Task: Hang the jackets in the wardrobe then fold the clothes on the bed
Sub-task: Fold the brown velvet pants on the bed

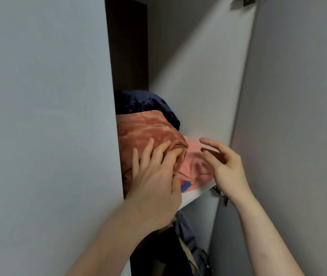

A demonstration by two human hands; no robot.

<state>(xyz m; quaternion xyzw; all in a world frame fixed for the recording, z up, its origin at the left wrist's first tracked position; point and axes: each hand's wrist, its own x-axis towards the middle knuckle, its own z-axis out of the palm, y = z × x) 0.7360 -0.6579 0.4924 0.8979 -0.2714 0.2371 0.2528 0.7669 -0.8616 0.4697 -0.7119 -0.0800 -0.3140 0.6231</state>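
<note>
A folded rust-orange fleece cloth (148, 130) lies on a white wardrobe shelf (196, 196), with a dark navy cloth (146, 104) behind it. My left hand (154, 176) presses against the orange cloth's front fold with spread fingers. Just to the right, my right hand (224, 164) hovers over the shelf with loosely bent fingers and holds nothing. A pink cloth with a blue-and-red patch (194, 166) lies flat on the shelf between my hands. Below the shelf hang dark jackets (182, 246), partly hidden by my left forearm.
A grey wardrobe door (45, 126) fills the left side. Another grey door (298, 116) stands open on the right, with a hinge (221, 194) by the shelf edge. The gap between the doors is narrow.
</note>
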